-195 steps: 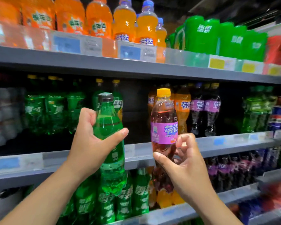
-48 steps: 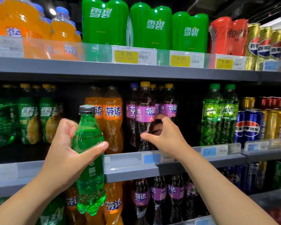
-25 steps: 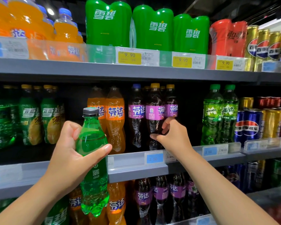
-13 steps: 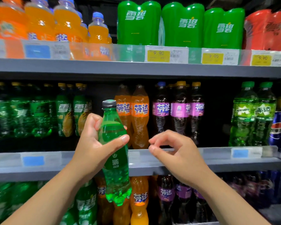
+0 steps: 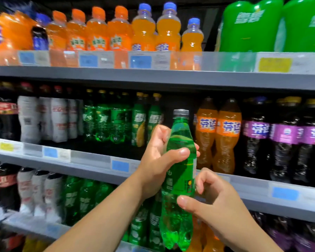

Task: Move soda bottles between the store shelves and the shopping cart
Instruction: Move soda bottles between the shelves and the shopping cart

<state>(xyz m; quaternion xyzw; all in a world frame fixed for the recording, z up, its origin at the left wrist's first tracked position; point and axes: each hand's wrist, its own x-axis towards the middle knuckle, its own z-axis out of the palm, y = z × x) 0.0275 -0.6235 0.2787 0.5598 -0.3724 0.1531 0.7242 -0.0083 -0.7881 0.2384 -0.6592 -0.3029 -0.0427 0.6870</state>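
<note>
Before the shelves (image 5: 153, 78), hands hold an upright grey-capped green bottle (image 5: 180, 137); left hand (image 5: 157, 161) high, right hand (image 5: 219, 208) low.

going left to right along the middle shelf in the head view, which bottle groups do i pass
dark bottles with red labels → white-wrapped bottles → green bottles → orange soda bottles → dark bottles with purple labels

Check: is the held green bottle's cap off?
No, a grey cap sits on the green bottle gripped by the left hand.
</note>
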